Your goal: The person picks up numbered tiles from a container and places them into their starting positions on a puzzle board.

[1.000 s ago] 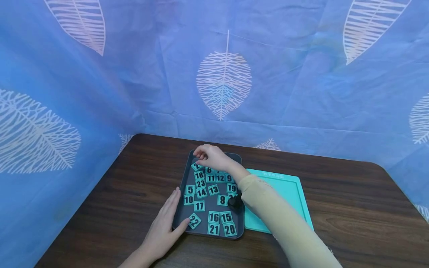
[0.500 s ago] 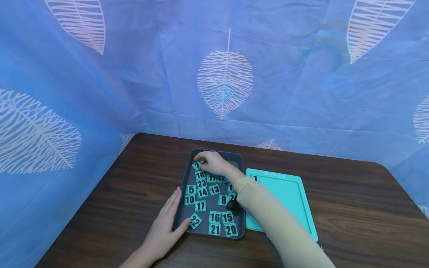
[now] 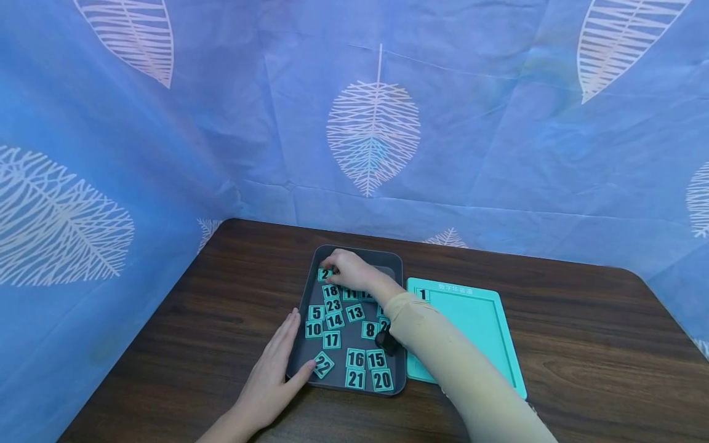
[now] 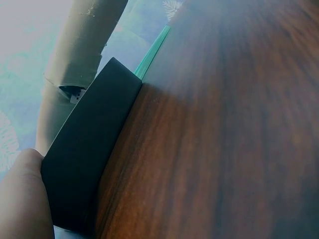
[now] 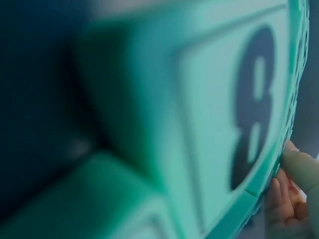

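In the head view, a dark grey tray (image 3: 344,394) holds many turquoise number tiles. My right hand (image 3: 354,271) reaches to its far left corner and pinches the tile marked 2 (image 3: 325,274) between thumb and fingers. The right wrist view has the tile marked 8 (image 5: 254,99) very close, with the right fingers (image 5: 294,164) curled at the far edge. My left hand (image 3: 271,369) lies along the tray's near left side, fingers straight and thumb over the rim by the tile marked 22 (image 3: 323,365). In the left wrist view the left thumb (image 4: 22,194) meets the tray's wall (image 4: 94,134).
Right of the tray lies a turquoise board (image 3: 482,344) with a raised rim, partly behind the right sleeve (image 3: 443,351). The tile marked 1 (image 3: 423,294) sits in its far left corner. A patterned blue cloth (image 3: 471,123) hangs behind the brown table (image 3: 581,344).
My right hand has come down onto the tile marked 2, which has turned from slanted to nearly straight. The right arm has shifted off the tile marked 1. The left hand stays put.
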Motion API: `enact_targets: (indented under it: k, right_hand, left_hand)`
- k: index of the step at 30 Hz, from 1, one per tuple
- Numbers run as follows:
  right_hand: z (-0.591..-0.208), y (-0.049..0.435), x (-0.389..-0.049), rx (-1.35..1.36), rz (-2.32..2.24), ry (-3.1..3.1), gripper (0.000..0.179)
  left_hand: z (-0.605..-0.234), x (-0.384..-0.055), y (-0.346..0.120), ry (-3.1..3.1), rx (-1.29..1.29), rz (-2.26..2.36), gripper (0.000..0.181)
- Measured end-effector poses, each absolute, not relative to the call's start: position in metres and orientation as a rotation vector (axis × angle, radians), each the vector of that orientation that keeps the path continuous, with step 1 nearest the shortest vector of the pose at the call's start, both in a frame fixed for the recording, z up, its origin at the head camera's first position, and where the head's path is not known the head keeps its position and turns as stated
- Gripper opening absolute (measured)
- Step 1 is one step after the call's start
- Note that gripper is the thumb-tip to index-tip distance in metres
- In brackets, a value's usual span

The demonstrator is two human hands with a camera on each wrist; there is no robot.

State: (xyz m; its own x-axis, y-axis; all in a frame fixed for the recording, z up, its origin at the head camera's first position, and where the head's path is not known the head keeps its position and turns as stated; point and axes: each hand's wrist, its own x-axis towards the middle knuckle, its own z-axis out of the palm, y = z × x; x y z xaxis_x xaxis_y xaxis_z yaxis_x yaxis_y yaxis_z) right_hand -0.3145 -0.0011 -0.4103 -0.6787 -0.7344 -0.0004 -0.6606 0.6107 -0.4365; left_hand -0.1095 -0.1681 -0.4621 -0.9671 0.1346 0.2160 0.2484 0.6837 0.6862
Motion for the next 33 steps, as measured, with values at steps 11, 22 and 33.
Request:
enact_targets:
  k: [11, 22, 33]
  right_hand:
    - [-0.389, 0.008, -0.310, -1.179, -0.659, 2.691, 0.032]
    - [-0.331, 0.059, -0.288, -1.277, -0.701, 2.785, 0.029]
    - [-0.343, 0.144, -0.268, -1.128, -0.651, 2.889, 0.029]
  left_hand:
    - [-0.464, -0.110, -0.166, -2.747, -0.299, -1.131, 0.079]
    - [-0.464, -0.111, -0.168, -2.741, -0.327, -1.095, 0.079]
    - [-0.462, -0.109, -0.168, -2.753, -0.303, -1.125, 0.080]
